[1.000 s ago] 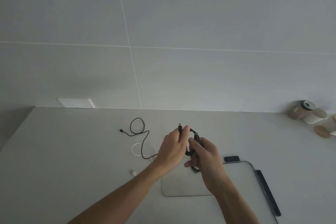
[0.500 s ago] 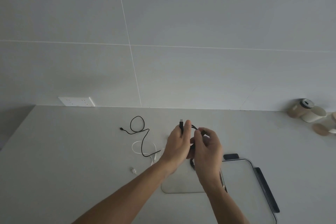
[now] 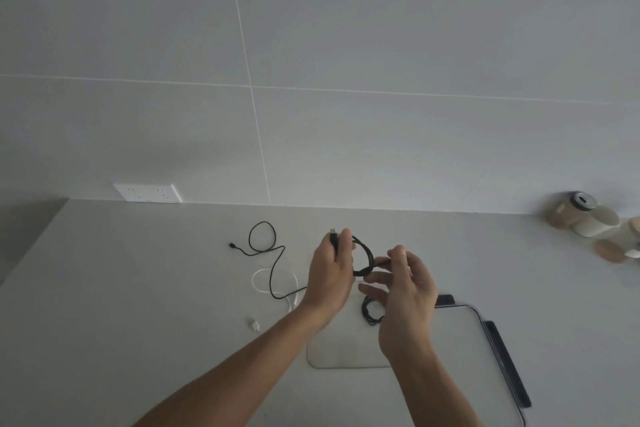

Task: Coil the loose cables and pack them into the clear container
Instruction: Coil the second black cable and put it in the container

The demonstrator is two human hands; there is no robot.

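While I watch, left hand (image 3: 330, 270) grips black cable's (image 3: 365, 255) plug end | right hand (image 3: 405, 284) pinches its loop | both above clear container (image 3: 460, 333).

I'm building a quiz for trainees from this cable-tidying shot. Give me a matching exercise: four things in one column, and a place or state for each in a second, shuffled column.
Things:
1. black cable being coiled
2. loose black cable
3. white cable
4. wall socket

Places or states:
A. on the wall, far left, above the counter edge
B. held between left hand and right hand
C. lying on the counter, pale loop, crossed by a dark cable
D. lying on the counter, uncoiled, with a loop near its far end

Pairs: 1-B, 2-D, 3-C, 4-A
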